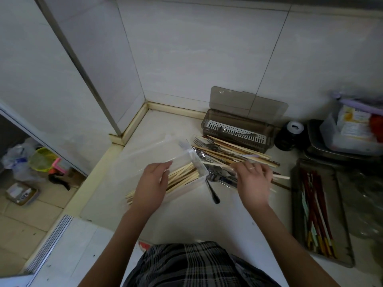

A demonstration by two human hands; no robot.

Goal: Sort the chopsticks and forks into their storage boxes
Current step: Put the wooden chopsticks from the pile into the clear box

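Chopsticks (182, 176) are lying in the clear box (200, 162); left hand (152, 183) is resting flat there, right hand (253, 180) is pinching one chopstick (280, 177) beside it.

Pale bare-wood chopsticks (184, 177) lie in a clear glossy plastic box (199, 162). The forks (202, 140) are shiny metal. The smoky box (238, 129) is translucent plastic over a white slotted insert. The surface (186, 214) looks smooth, faintly glossy stone; the wall tiles (196, 59) look matt.

White tiled walls (186, 48), pale countertop (196, 220)
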